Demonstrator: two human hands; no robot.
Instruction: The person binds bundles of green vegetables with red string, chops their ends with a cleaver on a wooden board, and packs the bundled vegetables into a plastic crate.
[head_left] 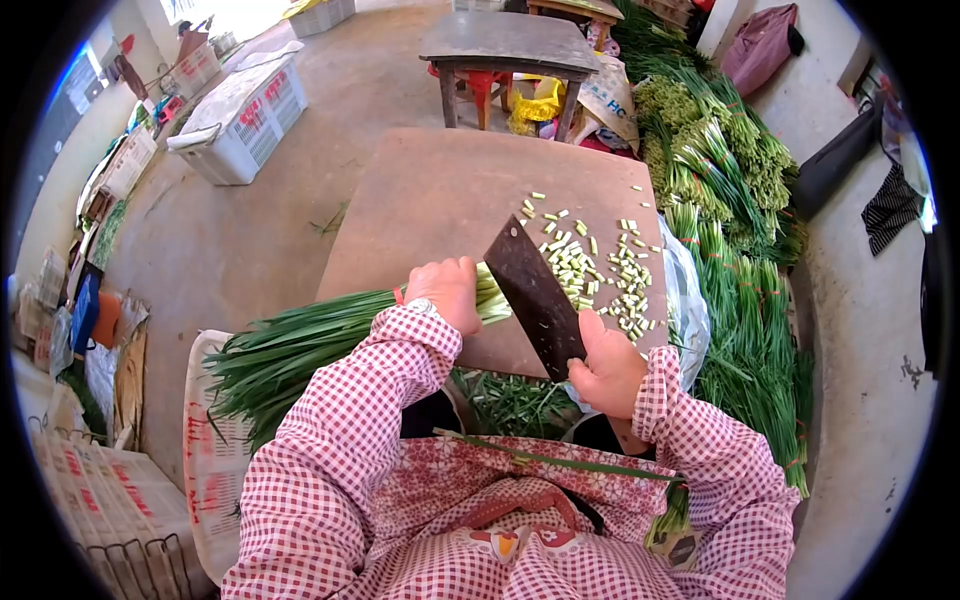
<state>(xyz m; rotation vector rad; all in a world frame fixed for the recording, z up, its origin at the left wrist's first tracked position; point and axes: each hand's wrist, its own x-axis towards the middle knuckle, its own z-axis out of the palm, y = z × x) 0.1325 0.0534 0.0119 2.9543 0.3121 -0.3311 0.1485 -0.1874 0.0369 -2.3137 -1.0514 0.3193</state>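
Note:
My left hand point(447, 290) is closed around a bunch of long green chives point(300, 340), with the pale stem ends pointing right and the leaves trailing off to the left. A red band circles the bunch near my wrist. In my right hand point(608, 372) is the handle of a dark cleaver point(537, 300), whose wide blade stands right beside the pale stem ends. Whether the edge touches the stems I cannot tell. Short cut stem pieces point(628, 280) lie scattered on the brown table point(420, 190), to the right of the blade.
Tied bundles of greens point(735, 290) are heaped along the right wall. A clear plastic bag point(685, 300) hangs by the table's right edge. Leaves lie below the table's near edge. A white crate point(215, 480) stands at my left, a small dark table point(510, 45) farther back.

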